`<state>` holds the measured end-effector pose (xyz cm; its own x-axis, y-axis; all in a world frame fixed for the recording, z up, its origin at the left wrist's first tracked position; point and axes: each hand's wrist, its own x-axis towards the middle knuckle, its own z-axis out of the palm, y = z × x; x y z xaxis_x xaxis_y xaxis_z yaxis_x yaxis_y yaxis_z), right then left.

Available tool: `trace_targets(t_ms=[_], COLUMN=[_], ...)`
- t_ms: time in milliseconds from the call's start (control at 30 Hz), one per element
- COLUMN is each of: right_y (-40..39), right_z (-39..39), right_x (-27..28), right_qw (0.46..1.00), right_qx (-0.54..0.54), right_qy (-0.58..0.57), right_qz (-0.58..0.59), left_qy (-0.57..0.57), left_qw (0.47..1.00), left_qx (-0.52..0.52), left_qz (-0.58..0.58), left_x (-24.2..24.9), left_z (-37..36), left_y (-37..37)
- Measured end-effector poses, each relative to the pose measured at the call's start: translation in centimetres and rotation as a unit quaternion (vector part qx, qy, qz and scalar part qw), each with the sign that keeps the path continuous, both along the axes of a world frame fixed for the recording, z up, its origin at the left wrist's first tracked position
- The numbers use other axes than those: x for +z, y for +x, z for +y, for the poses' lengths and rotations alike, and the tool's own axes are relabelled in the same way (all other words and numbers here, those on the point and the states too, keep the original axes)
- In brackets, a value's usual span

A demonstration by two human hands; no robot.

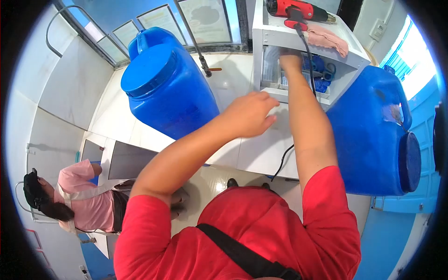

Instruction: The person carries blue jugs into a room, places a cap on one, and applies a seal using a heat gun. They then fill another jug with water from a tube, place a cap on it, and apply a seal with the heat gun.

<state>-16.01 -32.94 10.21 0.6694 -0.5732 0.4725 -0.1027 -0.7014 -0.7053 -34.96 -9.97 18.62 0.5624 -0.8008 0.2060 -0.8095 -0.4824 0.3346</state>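
Note:
My right hand (290, 61) reaches inside the lower compartment of a white shelf unit (274, 36), and its fingers are hidden in the shade. Close to it stand a light-coloured basket (270, 70), blue-handled scissors (329, 71) and a blue bundle (321, 85). My left hand (253, 114) hovers over the white counter (233, 70) in front of the shelf, fingers loosely bent and thumb apart, with nothing in it. A black cord (306, 51) hangs down from a red heat gun (303, 10) on the shelf top, passing by my right forearm.
Large blue jerrycans stand on either side, one at left (172, 88) and one at right (368, 140). A folded pink cloth (326, 39) lies on the shelf top. Behind the counter is a tap (205, 67). A person in a pink shirt (88, 200) is at the lower left.

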Motion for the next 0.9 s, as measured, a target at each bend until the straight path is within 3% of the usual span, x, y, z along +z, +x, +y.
trace_targets(t_ms=[133,267,333,400,467,500,533,567,600,633,667,700,733,800,833,867,900], right_y=[-1.0,-1.4,-2.7,-3.3,-2.0,-1.4,-2.4,-3.9,-4.6,-5.0,-5.7,-6.9,-7.3,-8.3,-10.0,-12.4,-14.5], right_z=[0.6,0.4,1.0,1.4,1.0,0.5,0.9,1.1,1.9,2.6,3.3,3.8,4.1,4.7,5.4,6.7,7.6], right_x=[-0.1,-0.4,0.7,1.1,0.3,-0.1,1.3,2.6,3.4,3.8,4.2,4.5,3.5,0.9,1.2,2.0,2.6], right_qw=[0.999,0.999,0.999,0.999,0.996,0.979,0.947,0.907,0.907,0.856,0.794,0.847,0.847,0.932,0.932,0.948,0.956], right_qx=[0.015,0.033,0.030,-0.037,-0.042,-0.013,0.014,0.052,0.049,0.052,0.054,0.026,0.026,0.024,0.021,0.092,0.164], right_qy=[-0.043,0.002,0.005,0.010,0.065,0.146,0.225,0.370,0.372,0.435,0.493,0.433,0.433,0.299,0.300,0.250,0.199], right_qz=[0.003,0.005,-0.028,-0.031,-0.051,-0.140,-0.227,-0.192,-0.192,-0.274,-0.352,-0.307,-0.308,-0.204,-0.204,-0.173,-0.141], left_qy=[0.025,0.066,0.072,0.167,0.201,0.233,0.237,0.260,0.281,0.282,0.240,0.195,0.196,-0.112,-0.206,-0.284,-0.412], left_qw=[0.997,0.983,0.977,0.968,0.959,0.948,0.947,0.945,0.942,0.942,0.962,0.974,0.974,0.981,0.920,0.795,0.711], left_qx=[0.054,0.163,0.194,0.137,0.137,0.137,0.134,0.127,0.121,0.120,0.118,0.114,0.114,0.150,0.192,0.224,0.204], left_qz=[-0.052,-0.052,-0.053,0.126,0.149,0.169,0.171,0.154,0.137,0.136,0.057,-0.023,-0.025,0.041,0.272,0.486,0.532], left_x=[-7.1,-13.8,-13.2,-11.3,-11.9,-12.4,-11.9,-11.1,-10.5,-11.6,-12.7,-13.5,-13.6,-14.0,-12.7,-10.7,-9.3], left_z=[-6.7,-12.0,-13.1,-13.6,-14.0,-14.2,-14.2,-14.2,-14.1,-14.0,-13.7,-13.4,-13.0,-11.4,-9.6,-7.8,-6.9], left_y=[7.0,13.8,15.4,16.0,17.1,17.4,17.0,16.7,16.5,16.8,16.8,16.9,16.7,15.5,13.9,11.5,8.8])
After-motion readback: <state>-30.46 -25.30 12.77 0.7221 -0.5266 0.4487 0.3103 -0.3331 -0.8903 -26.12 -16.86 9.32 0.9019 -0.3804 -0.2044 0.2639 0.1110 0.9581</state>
